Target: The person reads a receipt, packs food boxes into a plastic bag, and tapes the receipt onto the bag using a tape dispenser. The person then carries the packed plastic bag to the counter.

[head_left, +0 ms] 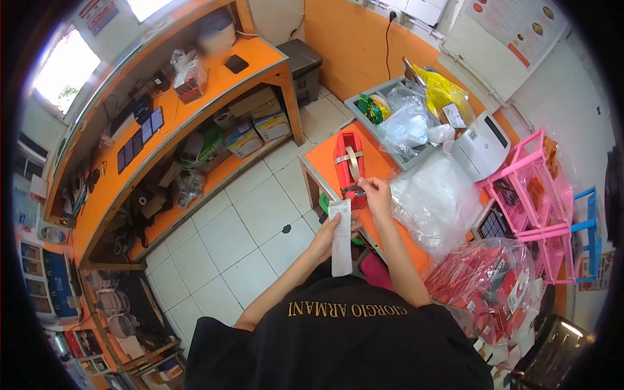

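My left hand (324,239) is closed around a long white paper slip (340,240), which looks like a printed receipt and hangs over the table's near edge. Just in front of it, a red tape dispenser (346,155) with a roll of tape (352,161) lies on the orange table (328,159). My right hand (377,197) is at the dispenser's near end, fingers pinched together beside a small dark part. What they pinch is too small to make out.
A grey crate (368,132) holds plastic bags and a yellow packet (445,97). Near it are a white printer-like device (482,146), clear plastic bags (434,201), pink baskets (528,188) and a bag of red items (484,286). A long orange counter (188,117) curves along the left.
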Demonstrator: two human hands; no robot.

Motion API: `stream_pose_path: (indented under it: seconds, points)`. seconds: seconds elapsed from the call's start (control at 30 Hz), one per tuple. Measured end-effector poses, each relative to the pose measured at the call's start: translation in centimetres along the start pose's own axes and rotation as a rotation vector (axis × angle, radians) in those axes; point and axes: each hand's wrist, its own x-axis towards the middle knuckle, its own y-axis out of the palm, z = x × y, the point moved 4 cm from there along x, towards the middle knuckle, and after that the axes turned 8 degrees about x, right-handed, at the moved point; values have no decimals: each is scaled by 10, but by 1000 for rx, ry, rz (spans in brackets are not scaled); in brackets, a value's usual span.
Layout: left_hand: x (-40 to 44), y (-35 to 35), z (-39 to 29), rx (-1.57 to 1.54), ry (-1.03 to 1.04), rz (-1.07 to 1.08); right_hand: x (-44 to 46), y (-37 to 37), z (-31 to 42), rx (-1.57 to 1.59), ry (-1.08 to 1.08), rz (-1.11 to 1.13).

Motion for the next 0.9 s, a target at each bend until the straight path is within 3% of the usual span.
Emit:
stream_pose_path:
  seconds: [0.07,0.1,0.13,0.33,0.4,0.57,0.67,0.73,0.8,0.9]
  points:
    - [9,7,1,-43,14,-28,-27,-5,25,-250,-347,-82]
    - [12,8,0,-83,36,-59,-40,-7,33,-252,-343,-92]
    - [15,8,-3,-70,39,-65,-52,-8,33,-65,-126,-38]
    - [16,8,-5,-76,41,-34,-76,-15,17,-107,-200,-116]
    - [18,2,-6,-43,40,-25,-64,-14,7,-324,-326,-156]
    - [13,0,-15,-1,51,-40,-51,-10,1,-226,-244,-157]
    - [18,-7,-26,157,129,-128,-47,-11,-6,-169,-221,-139]
    - [29,-6,-51,384,364,-94,-46,-15,-12,-199,-241,-128]
    - [43,-1,-72,475,383,-115,-43,-17,-20,-101,-121,-96]
    - [74,-1,-89,636,474,-96,-43,-18,-20,-110,-123,-121]
